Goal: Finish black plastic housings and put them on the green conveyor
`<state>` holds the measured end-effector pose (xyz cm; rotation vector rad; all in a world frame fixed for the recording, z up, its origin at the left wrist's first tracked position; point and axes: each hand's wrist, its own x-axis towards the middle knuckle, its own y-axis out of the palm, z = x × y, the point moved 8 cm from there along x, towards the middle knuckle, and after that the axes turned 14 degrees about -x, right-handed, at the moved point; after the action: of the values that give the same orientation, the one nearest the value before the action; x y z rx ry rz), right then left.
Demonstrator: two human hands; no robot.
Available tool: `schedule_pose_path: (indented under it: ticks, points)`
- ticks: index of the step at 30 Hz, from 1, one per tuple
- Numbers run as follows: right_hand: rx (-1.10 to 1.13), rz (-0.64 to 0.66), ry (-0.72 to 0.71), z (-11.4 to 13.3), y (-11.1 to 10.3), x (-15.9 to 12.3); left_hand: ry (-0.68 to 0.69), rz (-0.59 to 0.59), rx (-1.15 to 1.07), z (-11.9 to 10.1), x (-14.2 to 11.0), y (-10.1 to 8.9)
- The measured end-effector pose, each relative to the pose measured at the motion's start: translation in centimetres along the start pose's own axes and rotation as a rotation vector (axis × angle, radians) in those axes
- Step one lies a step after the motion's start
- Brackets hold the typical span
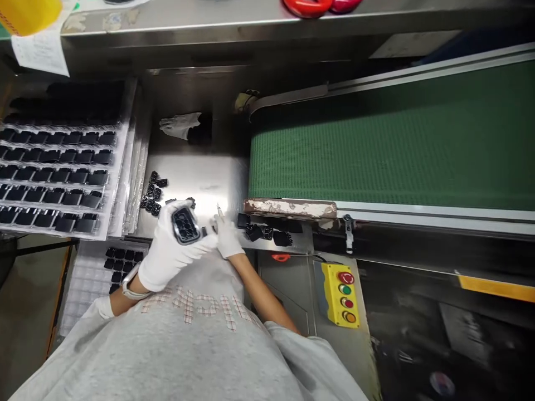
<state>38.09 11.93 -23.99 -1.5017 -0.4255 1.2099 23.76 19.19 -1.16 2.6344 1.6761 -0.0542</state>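
My left hand (169, 253), in a white glove, is closed round a black plastic part (185, 225) with a grid of small cavities, held face up over the steel bench (196, 172). My right hand (228, 236), also gloved, pinches a thin pointed tool (219, 211) just right of that part, tip pointing away from me. Several small black pieces (152, 195) lie loose on the bench left of my hands, and more small black pieces (267, 231) lie to the right near the bench's front edge.
A clear tray (119, 167) holding rows of black parts sits at the left, with a second tray (83, 278) lower down. A green conveyor belt (393, 145) runs to the right. A yellow button box (340, 294) hangs below it. A spare glove (179, 125) lies at the back.
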Motion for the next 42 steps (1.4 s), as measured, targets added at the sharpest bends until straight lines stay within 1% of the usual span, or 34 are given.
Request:
schedule_pose_path:
  ticks: [2, 3, 5, 6, 8, 11, 13, 15, 16, 17, 18, 20, 21, 22, 24, 26, 28, 31, 34, 38, 40, 42]
  points:
    - [-0.031, 0.016, 0.098, -1.7, -0.1, 0.2, -0.039, -0.052, 0.017, 1.1, 0.3, -1.0]
    - [-0.045, 0.031, 0.133, -2.1, -0.1, 0.3, -0.060, -0.074, 0.019, 1.7, 0.5, -1.3]
    - [-0.073, 0.061, 0.161, -2.0, -0.4, 0.6, -0.073, -0.089, 0.036, 2.6, 0.9, -1.6]
    - [-0.087, 0.069, 0.165, -1.6, -0.6, 0.8, -0.052, -0.086, 0.055, 2.7, 1.1, -1.6]
    - [-0.114, 0.077, 0.179, -0.6, -1.2, 1.4, 0.035, -0.071, 0.115, 2.2, 1.5, -1.5]
    - [-0.126, 0.104, 0.186, 0.4, -1.8, 2.4, 0.183, -0.046, 0.174, 0.8, 1.8, -1.3]
    - [-0.106, 0.142, 0.155, 0.7, -2.3, 2.7, 0.245, -0.043, 0.189, 0.0, 1.8, -1.5]
    - [-0.072, 0.174, 0.100, 0.8, -3.5, 1.9, 0.270, -0.048, 0.202, -0.4, 1.8, -1.9]
    - [-0.044, 0.161, 0.050, 1.0, -4.6, 0.9, 0.278, -0.054, 0.211, -0.6, 1.9, -2.1]
    - [-0.012, 0.121, -0.010, 1.3, -6.3, -0.4, 0.283, -0.061, 0.223, -0.7, 1.9, -2.3]
    - [0.022, 0.060, -0.070, 1.6, -8.4, -2.2, 0.287, -0.067, 0.235, -0.8, 1.9, -2.5]
    - [0.131, -0.315, -0.336, 3.6, -15.2, -6.9, 0.305, -0.085, 0.257, -0.9, 2.0, -3.0]
    - [0.107, -0.484, -0.441, 4.6, -18.4, -9.7, 0.314, -0.091, 0.265, -0.9, 2.0, -3.2]
    - [0.035, -0.622, -0.521, 5.6, -21.0, -12.2, 0.318, -0.091, 0.270, -0.8, 2.1, -3.3]
    - [-0.124, -0.738, -0.543, 7.5, -24.2, -15.0, 0.325, -0.071, 0.278, -0.7, 2.1, -3.5]
    - [-0.257, -0.775, -0.523, 9.3, -25.8, -15.9, 0.307, -0.035, 0.264, -0.6, 2.1, -3.6]
    - [-0.301, -0.795, -0.514, 10.6, -26.4, -15.9, 0.284, -0.021, 0.238, -0.6, 2.0, -3.8]
    - [-0.246, -0.770, -0.552, 11.5, -26.0, -15.6, 0.266, -0.039, 0.227, -0.5, 1.8, -4.1]
    - [-0.234, -0.751, -0.536, 11.3, -25.6, -15.5, 0.254, -0.051, 0.214, 0.0, 1.7, -4.4]
    - [-0.233, -0.739, -0.511, 11.0, -25.6, -15.7, 0.239, -0.053, 0.224, 0.5, 1.5, -4.7]
    - [-0.232, -0.746, -0.492, 11.0, -25.5, -15.8, 0.174, -0.031, 0.287, 0.9, 1.5, -4.7]
    - [-0.222, -0.741, -0.459, 11.0, -25.2, -15.9, 0.021, 0.033, 0.488, 2.2, 1.5, -4.4]
